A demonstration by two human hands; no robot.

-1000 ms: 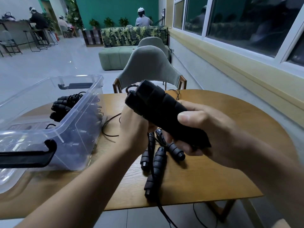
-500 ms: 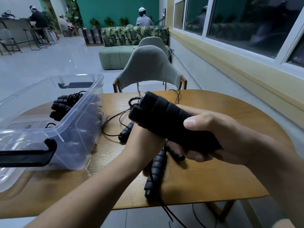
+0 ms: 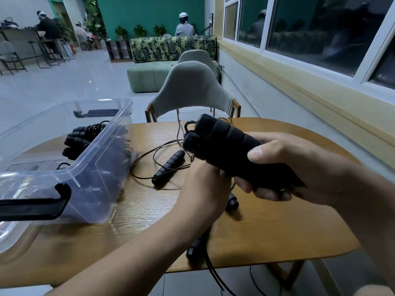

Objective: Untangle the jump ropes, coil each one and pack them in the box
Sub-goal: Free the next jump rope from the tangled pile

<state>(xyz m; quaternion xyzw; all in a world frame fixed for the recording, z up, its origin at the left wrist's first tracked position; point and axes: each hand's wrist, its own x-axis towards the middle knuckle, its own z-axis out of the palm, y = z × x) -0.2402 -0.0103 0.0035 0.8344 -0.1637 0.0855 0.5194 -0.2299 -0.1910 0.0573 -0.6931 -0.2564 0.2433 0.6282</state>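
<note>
Right hand [image 3: 295, 167]: thumb on top, fingers curled underneath, gripping two black foam handles [image 3: 224, 150] side by side, raised above the worktop [image 3: 277, 231], free ends pointing far-left

Left hand [image 3: 203, 189]: just below the handles, back of hand toward the camera; fingers hidden, so cannot tell whether they pinch anything

Thin black cord [image 3: 145, 161]: loose loops on the worktop, between the box and the hands

Loose handle [image 3: 168, 167]: lies flat and slanted within those loops, just left of the left hand

Near handles [image 3: 196, 248]: more black grips at the near edge, partly hidden by the left forearm; cords hang off the edge there

Clear box [image 3: 102, 150]: on the left of the worktop, lid off, black latch on its near end. Packed ropes [image 3: 85, 135] sit bundled inside

Grey chair [image 3: 190, 88] at the far side
</note>
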